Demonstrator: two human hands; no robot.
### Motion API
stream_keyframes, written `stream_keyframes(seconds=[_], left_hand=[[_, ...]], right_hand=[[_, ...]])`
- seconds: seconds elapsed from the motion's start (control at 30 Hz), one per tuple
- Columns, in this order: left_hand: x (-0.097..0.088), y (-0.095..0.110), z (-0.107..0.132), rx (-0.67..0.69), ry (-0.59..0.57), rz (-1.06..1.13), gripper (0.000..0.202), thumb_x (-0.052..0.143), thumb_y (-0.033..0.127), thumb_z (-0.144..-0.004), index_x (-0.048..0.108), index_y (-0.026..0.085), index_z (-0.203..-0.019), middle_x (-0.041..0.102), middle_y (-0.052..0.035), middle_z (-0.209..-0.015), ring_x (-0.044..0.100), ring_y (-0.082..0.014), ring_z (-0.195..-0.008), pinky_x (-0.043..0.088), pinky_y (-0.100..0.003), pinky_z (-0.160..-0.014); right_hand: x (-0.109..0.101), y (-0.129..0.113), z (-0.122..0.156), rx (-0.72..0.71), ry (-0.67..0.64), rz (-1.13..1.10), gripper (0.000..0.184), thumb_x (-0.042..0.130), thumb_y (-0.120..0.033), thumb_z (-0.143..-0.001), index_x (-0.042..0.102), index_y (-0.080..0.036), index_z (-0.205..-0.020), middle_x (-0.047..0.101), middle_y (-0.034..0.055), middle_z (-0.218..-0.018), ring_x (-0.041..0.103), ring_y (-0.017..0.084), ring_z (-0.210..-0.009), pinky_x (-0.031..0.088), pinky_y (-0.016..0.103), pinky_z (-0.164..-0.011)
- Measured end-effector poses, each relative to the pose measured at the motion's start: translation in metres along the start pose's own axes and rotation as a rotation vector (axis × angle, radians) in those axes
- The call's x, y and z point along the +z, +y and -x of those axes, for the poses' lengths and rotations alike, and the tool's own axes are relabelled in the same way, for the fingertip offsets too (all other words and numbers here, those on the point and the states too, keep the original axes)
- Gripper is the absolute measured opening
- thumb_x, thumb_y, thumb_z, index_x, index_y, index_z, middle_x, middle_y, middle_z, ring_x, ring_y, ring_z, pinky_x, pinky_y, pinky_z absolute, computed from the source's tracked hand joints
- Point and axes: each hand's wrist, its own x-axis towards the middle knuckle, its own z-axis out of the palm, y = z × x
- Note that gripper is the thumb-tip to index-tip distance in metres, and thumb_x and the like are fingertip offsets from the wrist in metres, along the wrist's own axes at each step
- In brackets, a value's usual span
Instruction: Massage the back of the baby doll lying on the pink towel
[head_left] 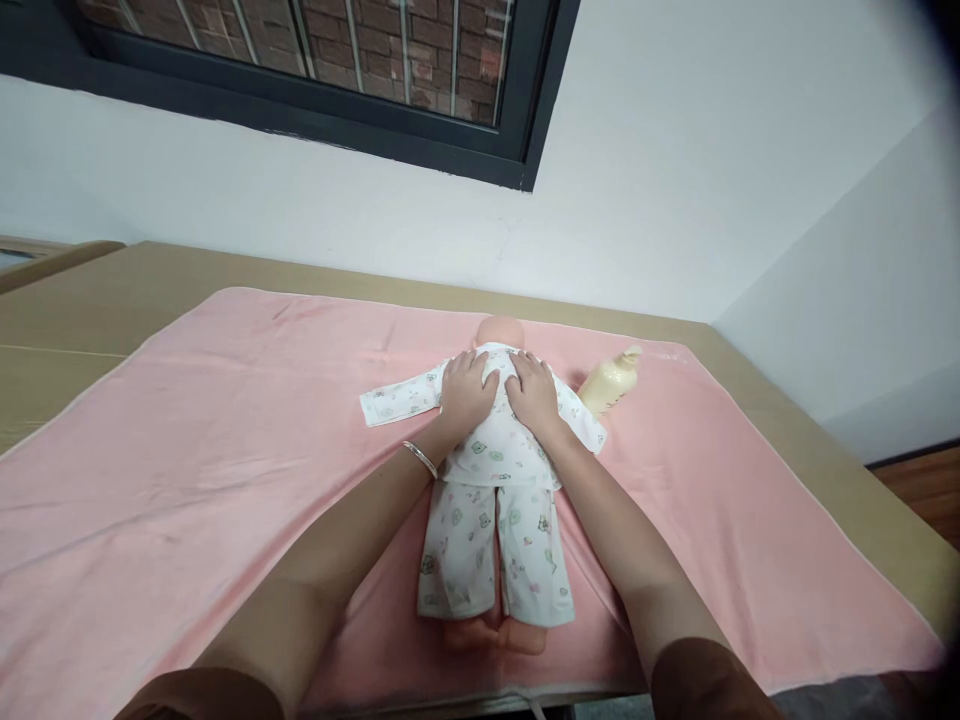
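A baby doll [491,480] in white printed pyjamas lies on a pink towel [225,430], its head [501,330] pointing away from me and its bare feet near the front edge. My left hand [465,392] lies flat on the doll's left shoulder, fingers stretched out, with a silver bangle on the wrist. Beside it, my right hand [534,392] rests flat on the doll's right shoulder, fingers also extended. Neither hand grips anything. A cream baby bottle [611,382] lies on its side on the towel just right of the doll.
The towel covers a tan table [90,300] set against a white wall, with a dark-framed window above. A wall corner runs down at the right, and wooden floor [930,490] shows past the table's right edge.
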Motion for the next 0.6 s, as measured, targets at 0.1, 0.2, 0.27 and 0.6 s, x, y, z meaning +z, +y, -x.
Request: stream_keyframes(seconds=[0.1, 0.2, 0.27, 0.6], left_hand=[[-0.001, 0.0, 0.0, 0.087, 0.008, 0.039, 0.035, 0.045, 0.03, -0.094, 0.066, 0.018, -0.12, 0.066, -0.0105, -0.128, 0.056, -0.0272, -0.124, 0.039, -0.046, -0.111], [-0.004, 0.002, 0.003, 0.096, 0.071, 0.073, 0.03, 0.046, 0.025, -0.092, 0.071, 0.019, -0.108, 0.071, -0.009, -0.118, 0.061, -0.0245, -0.117, 0.044, -0.042, -0.107], [-0.005, 0.003, 0.005, 0.071, 0.105, 0.074, 0.029, 0.046, 0.023, -0.091, 0.073, 0.02, -0.101, 0.072, -0.0087, -0.114, 0.063, -0.0242, -0.114, 0.046, -0.041, -0.105], [0.0, -0.002, -0.003, 0.111, -0.026, 0.015, 0.037, 0.044, 0.027, -0.095, 0.062, 0.018, -0.126, 0.062, -0.0112, -0.134, 0.054, -0.0279, -0.128, 0.035, -0.05, -0.115]], right_hand=[[0.002, 0.003, 0.002, -0.083, 0.041, -0.011, 0.045, 0.041, -0.016, -0.09, 0.063, -0.013, -0.129, 0.06, 0.0122, -0.137, 0.05, 0.026, -0.133, 0.031, 0.044, -0.118], [0.003, 0.003, 0.008, -0.099, 0.136, -0.002, 0.037, 0.044, -0.02, -0.09, 0.071, -0.015, -0.115, 0.069, 0.0107, -0.124, 0.06, 0.023, -0.121, 0.04, 0.036, -0.112], [0.004, 0.001, 0.011, -0.058, 0.179, 0.004, 0.034, 0.047, -0.023, -0.089, 0.074, -0.017, -0.108, 0.071, 0.0103, -0.119, 0.063, 0.023, -0.117, 0.043, 0.034, -0.108], [0.003, 0.005, -0.003, -0.053, -0.019, -0.001, 0.048, 0.043, -0.022, -0.093, 0.055, -0.015, -0.139, 0.053, 0.0123, -0.145, 0.045, 0.028, -0.138, 0.031, 0.051, -0.116]])
